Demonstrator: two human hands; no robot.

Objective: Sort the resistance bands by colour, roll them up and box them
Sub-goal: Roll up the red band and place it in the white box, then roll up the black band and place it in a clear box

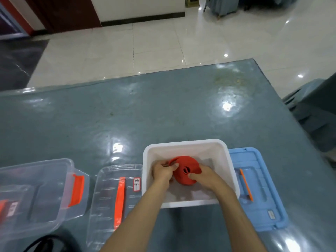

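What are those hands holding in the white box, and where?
A rolled red band: the left hand pinches its left rim, the right hand grips its right edge.

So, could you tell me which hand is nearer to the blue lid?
Right. The right hand holds the red band in the white box, on the blue lid side; the left hand is farther.

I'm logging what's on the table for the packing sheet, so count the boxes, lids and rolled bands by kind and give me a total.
Boxes: 2, the white box and the clear box.
Lids: 2, the clear lid and the blue lid.
Rolled bands: 1, the red band, gripped by the left hand and the right hand inside the white box.
Total: 5.
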